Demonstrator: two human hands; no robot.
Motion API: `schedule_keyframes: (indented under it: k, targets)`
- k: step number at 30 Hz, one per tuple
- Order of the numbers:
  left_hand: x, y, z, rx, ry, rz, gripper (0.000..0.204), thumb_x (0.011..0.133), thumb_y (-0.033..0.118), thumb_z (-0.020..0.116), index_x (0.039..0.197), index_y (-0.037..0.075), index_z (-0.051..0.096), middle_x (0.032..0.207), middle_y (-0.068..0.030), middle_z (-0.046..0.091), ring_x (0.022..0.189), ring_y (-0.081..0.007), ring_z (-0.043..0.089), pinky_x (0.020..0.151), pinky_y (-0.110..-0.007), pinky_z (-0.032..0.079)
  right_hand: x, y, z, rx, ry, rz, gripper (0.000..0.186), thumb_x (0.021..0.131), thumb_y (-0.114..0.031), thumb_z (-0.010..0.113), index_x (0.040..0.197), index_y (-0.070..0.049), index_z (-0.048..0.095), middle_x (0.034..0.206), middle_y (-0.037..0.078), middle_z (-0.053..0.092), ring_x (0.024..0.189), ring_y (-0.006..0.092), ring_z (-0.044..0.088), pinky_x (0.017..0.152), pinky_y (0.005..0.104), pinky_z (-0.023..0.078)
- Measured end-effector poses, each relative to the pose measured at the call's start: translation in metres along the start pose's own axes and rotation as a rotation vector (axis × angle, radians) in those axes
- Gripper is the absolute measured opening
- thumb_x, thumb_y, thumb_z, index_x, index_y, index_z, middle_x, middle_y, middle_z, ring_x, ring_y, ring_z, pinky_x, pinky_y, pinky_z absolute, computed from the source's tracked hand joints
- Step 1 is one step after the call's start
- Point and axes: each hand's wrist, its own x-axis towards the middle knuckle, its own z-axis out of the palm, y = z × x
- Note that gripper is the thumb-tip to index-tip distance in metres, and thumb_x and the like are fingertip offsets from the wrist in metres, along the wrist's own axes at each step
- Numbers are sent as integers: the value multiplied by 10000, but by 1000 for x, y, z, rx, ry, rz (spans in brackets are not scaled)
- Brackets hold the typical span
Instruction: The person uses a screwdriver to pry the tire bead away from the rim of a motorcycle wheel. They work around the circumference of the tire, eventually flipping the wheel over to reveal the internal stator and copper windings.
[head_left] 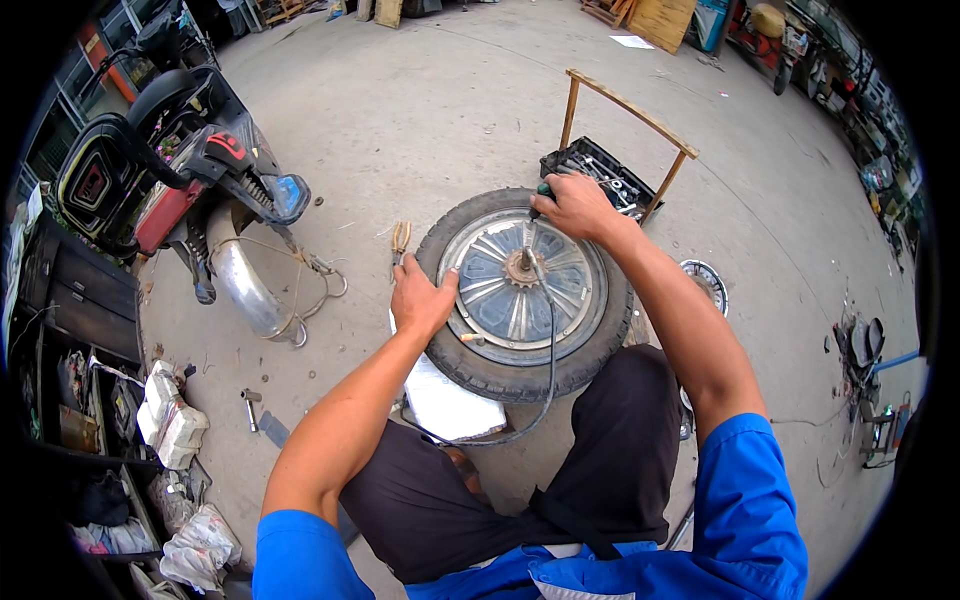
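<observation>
A scooter hub-motor wheel (520, 290) with a black tyre lies flat between my knees, its toothed hub and axle facing up. My left hand (421, 298) grips the tyre's left side, thumb over the top and fingers at the outer edge. In my right hand (577, 208) is a screwdriver (540, 196) with a green-and-black handle, held over the wheel's far side; its tip is hard to make out. A black cable (553, 340) runs from the axle towards me across the tyre. Under the near left of the wheel shows a white slab (450, 405).
Pliers (401, 240) lie left of the wheel. Beyond it stands a black toolbox (600, 172) with a wooden handle frame. A partly dismantled scooter (190, 190) is at left, near a socket wrench (251, 408) and shelves (90, 300). A small metal wheel (706, 280) lies at right.
</observation>
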Motion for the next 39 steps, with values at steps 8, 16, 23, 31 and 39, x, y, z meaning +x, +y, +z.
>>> schedule_keyframes:
  k: [8, 16, 23, 31, 39]
  targets:
    - [-1, 3, -3, 1, -7, -2, 826, 858, 426, 684, 1428, -78, 364, 1364, -319, 472, 1196, -470, 562, 1018, -484, 465, 5, 5, -12, -12, -120, -112, 432, 938, -399, 589, 938, 25, 671, 941, 252, 687, 994, 407, 630, 930, 500, 473]
    - [-2, 3, -4, -1, -13, -10, 827, 857, 426, 683, 1427, -79, 361, 1366, -318, 471, 1199, -470, 561, 1017, -482, 467, 19, 2, -26, -54, -227, -347, 331, 869, -272, 686, 1075, -13, 691, 1140, 161, 670, 1180, 340, 564, 1059, 444, 408]
    - [-2, 5, -4, -3, -8, -3, 833, 856, 426, 686, 1434, -78, 359, 1370, -322, 469, 1208, -471, 557, 1018, -481, 469, 34, 13, -17, -95, -219, -468, 379, 832, -230, 726, 1156, -36, 693, 1195, 177, 649, 1283, 341, 520, 1127, 435, 378]
    - [-2, 3, -4, 6, 5, -11, 821, 860, 427, 683, 1428, -74, 366, 1369, -310, 475, 1204, -466, 559, 1018, -485, 468, 37, 1, -29, -77, -311, -410, 408, 820, -328, 752, 1055, -2, 682, 1075, 181, 670, 1145, 345, 576, 1009, 417, 460]
    - [-3, 6, -6, 4, -16, -18, 822, 864, 426, 680, 1435, -72, 361, 1374, -298, 476, 1212, -455, 557, 1020, -484, 466, 19, 11, -9, -69, -70, -420, 506, 889, -463, 696, 1017, 3, 548, 1060, 176, 620, 1104, 331, 567, 998, 416, 443]
